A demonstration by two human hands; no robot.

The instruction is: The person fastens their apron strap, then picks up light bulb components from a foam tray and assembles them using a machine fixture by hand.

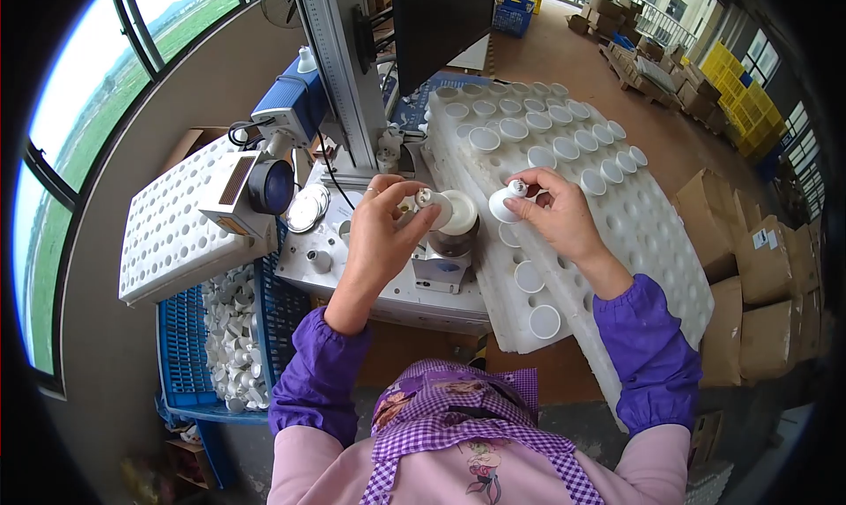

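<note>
My left hand [381, 226] pinches a small white cap [431, 201] by its knob, just left of a cream cap [461, 212] seated on the dark fixture [451, 242] of the machine plate. My right hand [553, 212] holds another white cap [508, 201] by its knob, right of the fixture and over the white foam tray [652, 232]. The two hands are close together, one on each side of the fixture.
The foam tray carries several white cups [514, 129] in its holes. A laser marking head [267, 186] on a metal column [339, 64] stands at left. A perforated white tray [167, 227] lies above a blue crate [181, 346] of white parts. Cardboard boxes [767, 276] stand at right.
</note>
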